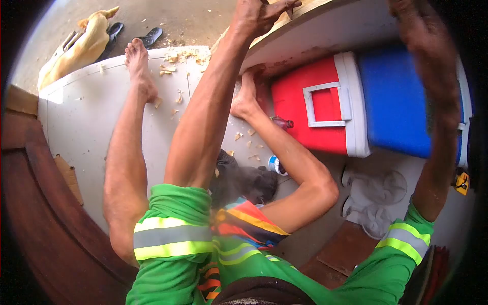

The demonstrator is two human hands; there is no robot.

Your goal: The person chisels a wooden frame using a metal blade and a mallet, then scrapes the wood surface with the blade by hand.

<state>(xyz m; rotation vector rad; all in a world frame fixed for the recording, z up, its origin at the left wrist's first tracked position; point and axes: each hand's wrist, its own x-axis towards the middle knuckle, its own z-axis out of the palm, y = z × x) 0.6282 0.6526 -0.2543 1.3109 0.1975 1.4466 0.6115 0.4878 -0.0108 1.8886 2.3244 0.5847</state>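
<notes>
Near the top centre, my left hand (256, 18) is at the edge of a pale wooden board (315, 6). Its fingers are pressed together at a thin dark piece (291, 14), too small to name, which stands at the board's edge; the frame cuts off part of the hand. My right hand (414, 25) is raised at the upper right, smeared by motion, above the blue cooler (394, 96). Its fingers and anything in them cannot be made out. Wood shavings (178, 55) lie scattered on the light floor below the board.
A red cooler (305, 91) with a white handle stands beside the blue one. A bottle (282, 122), a small can (276, 165) and dark cloth (249, 178) are by my bent leg. A dog (84, 46) and sandals (150, 37) are at upper left, a dark wooden panel (46, 213) at left.
</notes>
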